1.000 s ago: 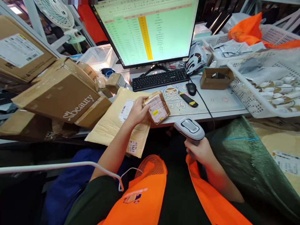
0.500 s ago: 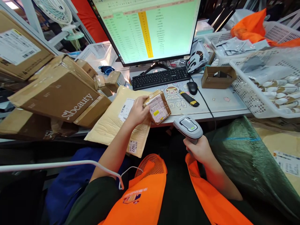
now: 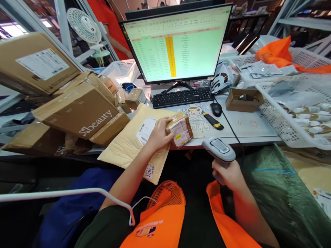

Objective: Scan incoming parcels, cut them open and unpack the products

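My left hand (image 3: 159,135) grips a small taped cardboard parcel (image 3: 181,131) with a pink-and-yellow label, held at the desk's front edge with the label tilted toward the right. Below and to the right of it, my right hand (image 3: 227,175) is wrapped round the handle of a grey barcode scanner (image 3: 218,150), whose head points up and left toward the parcel. Under my left wrist a large yellow padded envelope (image 3: 129,144) with a white shipping label hangs over the desk edge.
A monitor (image 3: 178,43) with a green spreadsheet, black keyboard (image 3: 183,96), mouse (image 3: 216,109) and a black-yellow cutter (image 3: 212,121) lie ahead. Stacked cardboard boxes (image 3: 77,113) fill the left. White baskets (image 3: 292,113) of goods stand right. A green sack (image 3: 279,193) sits below them.
The view has tilted up and shifted, so everything sits lower and further right in frame. Both hands keep their hold; parcel and scanner stay in nearly the same relation.
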Available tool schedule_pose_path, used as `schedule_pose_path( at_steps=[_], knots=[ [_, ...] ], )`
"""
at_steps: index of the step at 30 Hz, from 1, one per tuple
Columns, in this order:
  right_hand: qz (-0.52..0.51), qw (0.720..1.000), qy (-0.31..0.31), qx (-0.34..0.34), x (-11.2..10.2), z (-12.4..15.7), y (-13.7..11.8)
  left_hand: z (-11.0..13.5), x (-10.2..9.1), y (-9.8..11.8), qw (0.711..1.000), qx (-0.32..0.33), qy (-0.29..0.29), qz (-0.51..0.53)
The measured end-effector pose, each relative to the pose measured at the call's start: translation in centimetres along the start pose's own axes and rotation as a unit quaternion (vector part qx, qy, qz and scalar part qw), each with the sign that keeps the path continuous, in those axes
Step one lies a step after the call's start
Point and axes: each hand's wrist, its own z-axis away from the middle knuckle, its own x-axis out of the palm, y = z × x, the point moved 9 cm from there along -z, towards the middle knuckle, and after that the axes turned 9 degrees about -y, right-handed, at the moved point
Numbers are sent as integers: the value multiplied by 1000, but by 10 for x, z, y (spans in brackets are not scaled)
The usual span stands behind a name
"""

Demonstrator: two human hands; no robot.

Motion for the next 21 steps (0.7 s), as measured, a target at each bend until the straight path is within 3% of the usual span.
schedule_pose_path(
  at_steps=[4,9,14,18,21],
  knots=[
    [18,996,85,14,-62,-28,-5,6,3,5,1000,20,5,-1],
    [58,980,172,77,-140,-87,-7,10,2,-2,999,23,21,13],
    [64,979,167,99,-176,-146,-11,6,-5,-32,997,-20,28,69],
    [26,978,170,119,-193,-168,-5,-4,-6,-66,979,-80,-5,187],
    [147,957,220,118,-212,-171,-8,-12,0,-82,954,-97,-35,282]
  ],
)
